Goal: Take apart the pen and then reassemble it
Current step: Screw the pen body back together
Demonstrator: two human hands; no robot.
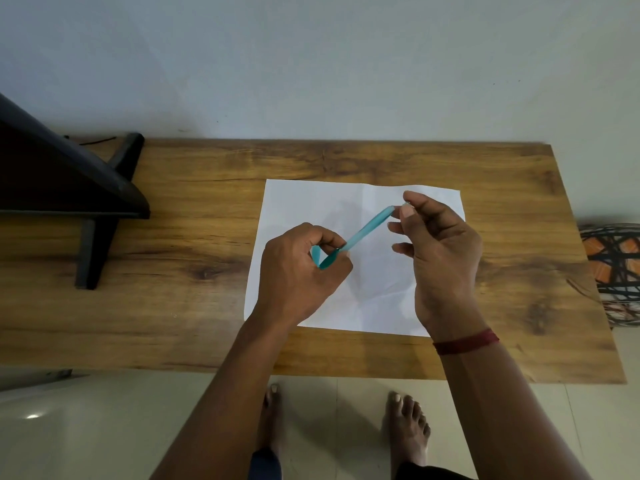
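Observation:
A teal pen barrel [369, 226] slants up to the right above a white sheet of paper [304, 199]. My left hand [298, 271] grips its lower end, and a second teal piece [322, 259], perhaps the cap, shows between those fingers. My right hand [438, 251] pinches at the barrel's upper tip with thumb and forefinger; a small pale part shows there, too small to make out. Both hands hover above the paper.
The paper lies on a wooden table [173, 258] against a pale wall. A black stand [69, 188] occupies the left side. A woven basket [613, 271] sits past the right edge. My bare feet stand on the tiled floor below the front edge.

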